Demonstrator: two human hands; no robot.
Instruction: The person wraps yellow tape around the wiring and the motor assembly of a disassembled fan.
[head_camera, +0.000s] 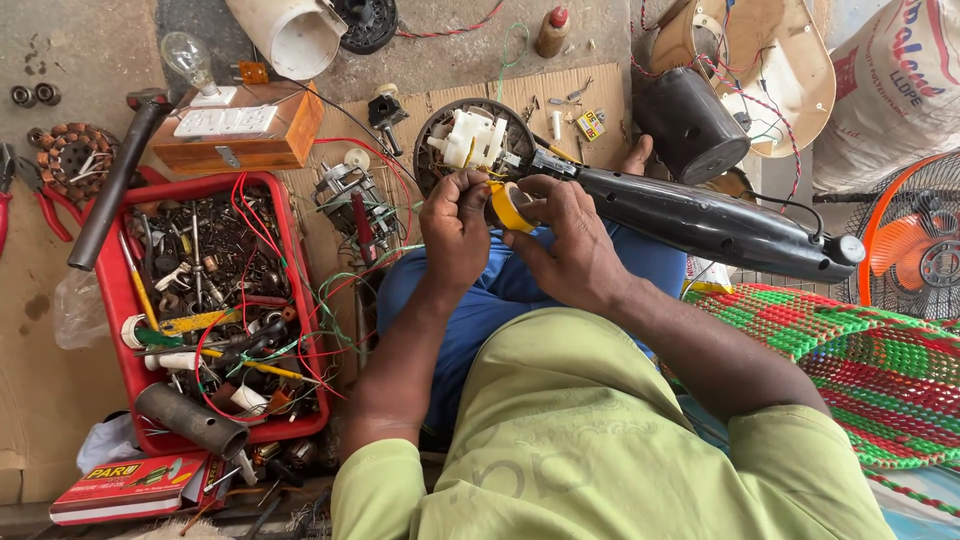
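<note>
A roll of yellow insulating tape (510, 207) sits between the person's two hands, above the lap in blue trousers (500, 300). The right hand (565, 240) closes around it from the right, fingers curled over the roll's rim. The left hand (455, 225) is pinched narrow just left of the roll, fingertips together at what looks like the tape's free end or a wire; which of the two cannot be told.

Directly beyond the hands lies a black fan neck housing (710, 225), its long axis running from the hands out to the right and slightly downward in view. Its near end meets a white switch and motor assembly (470, 140) with loose wires, touching or just beside the left fingertips. The left hand is the nearer to that assembly.

To the left, a red plastic tray (112, 300) holds screws, metal parts, screwdrivers, a grey pipe piece and tangled red and green wires. Above it stands a wooden switch box (240, 135) with a clear bulb (188, 58).
</note>
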